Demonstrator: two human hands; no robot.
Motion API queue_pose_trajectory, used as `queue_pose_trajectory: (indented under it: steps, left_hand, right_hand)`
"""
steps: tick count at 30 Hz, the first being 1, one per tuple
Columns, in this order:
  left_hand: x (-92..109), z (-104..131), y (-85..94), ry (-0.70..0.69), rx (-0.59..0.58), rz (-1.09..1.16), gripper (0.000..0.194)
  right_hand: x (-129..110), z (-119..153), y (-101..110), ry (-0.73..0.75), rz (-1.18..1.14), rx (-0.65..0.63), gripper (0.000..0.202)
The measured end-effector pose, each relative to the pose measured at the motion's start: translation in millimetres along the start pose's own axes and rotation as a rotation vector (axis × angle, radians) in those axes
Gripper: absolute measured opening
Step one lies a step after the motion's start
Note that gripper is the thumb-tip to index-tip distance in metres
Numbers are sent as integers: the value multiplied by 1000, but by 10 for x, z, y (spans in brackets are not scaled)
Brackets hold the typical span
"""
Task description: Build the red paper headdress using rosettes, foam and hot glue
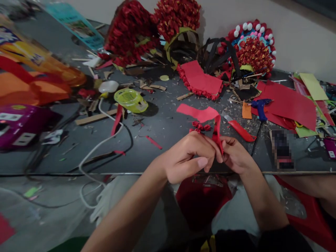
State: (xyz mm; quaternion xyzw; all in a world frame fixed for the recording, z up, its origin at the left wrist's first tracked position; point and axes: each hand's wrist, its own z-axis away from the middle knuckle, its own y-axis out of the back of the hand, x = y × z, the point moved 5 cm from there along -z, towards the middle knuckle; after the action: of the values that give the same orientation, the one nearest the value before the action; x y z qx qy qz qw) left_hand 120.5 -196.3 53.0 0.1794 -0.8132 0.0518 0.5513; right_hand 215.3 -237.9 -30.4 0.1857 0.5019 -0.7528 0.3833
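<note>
A red paper strip (201, 112) runs out over the table and bends down between my two hands. My right hand (237, 154) pinches its lower end between thumb and fingers. Curled from the other side, my left hand (190, 154) has its fingertips against the same end; part of that grip is hidden. Small crumpled red paper rosettes (201, 126) lie just beyond my left knuckles. A red-handled cutter knife (241, 130) rests on the table past my right hand, with a blue glue gun (261, 106) behind it.
Red-petalled headpieces (181, 15) stand along the wall, near a partly edged red panel (202, 77). A yellow-green tape roll (130, 99), a white cable (91, 150) and an orange drink bottle (42, 57) are on the left. Red sheets (291, 103) and a phone (282, 149) lie right.
</note>
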Motion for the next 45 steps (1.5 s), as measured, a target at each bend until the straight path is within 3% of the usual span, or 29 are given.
queue_pose_trajectory:
  steps: [6,13,16,22,26,34,36,41,45]
  left_hand:
    - [61,24,-5,-36,18,-62,51]
    - [73,37,-15,-70,15,-217,48]
    - [78,36,-48,-150,-15,-279,48]
    - [102,7,-73,-233,106,-278,47]
    - [74,-28,-87,-231,153,-132,47]
    - [-47,-101,29,-159,211,393,53]
    - [-81,-105,88,-125,271,575,51]
    - [-281,-55,193,20,551,1079,46]
    - [-390,-25,190,75,629,1195,44]
  right_hand:
    - [-105,66,53,6,67,-24,34]
    - [-105,92,-22,-5,184,-163,28]
    - [-92,61,-29,62,165,-122,30]
    - [-7,15,-25,59,92,35,36]
    - [31,-13,-23,83,46,65,31]
    - [8,-25,-37,204,13,102,30]
    - [-45,-14,-6,237,19,105,32]
    - [-216,32,113,366,27,219,32]
    - [-270,63,154,450,89,300,30]
